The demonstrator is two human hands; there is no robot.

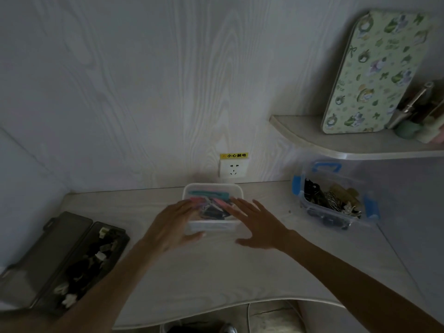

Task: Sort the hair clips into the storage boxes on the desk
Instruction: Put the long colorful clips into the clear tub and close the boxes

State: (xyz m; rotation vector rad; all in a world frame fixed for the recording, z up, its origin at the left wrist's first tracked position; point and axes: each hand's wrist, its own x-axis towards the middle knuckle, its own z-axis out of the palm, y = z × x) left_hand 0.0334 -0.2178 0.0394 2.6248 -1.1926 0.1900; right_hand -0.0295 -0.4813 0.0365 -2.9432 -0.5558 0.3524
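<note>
A small clear storage box [236, 188] stands at the middle back of the desk, filled with pink, teal and dark hair clips [209, 199]. My left hand [173, 224] rests against the box's left front corner with fingers spread. My right hand [259, 224] hovers at its right front corner, fingers apart and holding nothing. A clear box with blue latches [336, 200] on the right holds dark and metallic clips. A dark open case [72, 260] at the left holds black and white clips.
A wall socket [232, 168] with a yellow label sits just behind the middle box. A curved shelf [336, 145] at the upper right carries a floral tin and small items. The desk's front edge [216, 306] curves inward near me.
</note>
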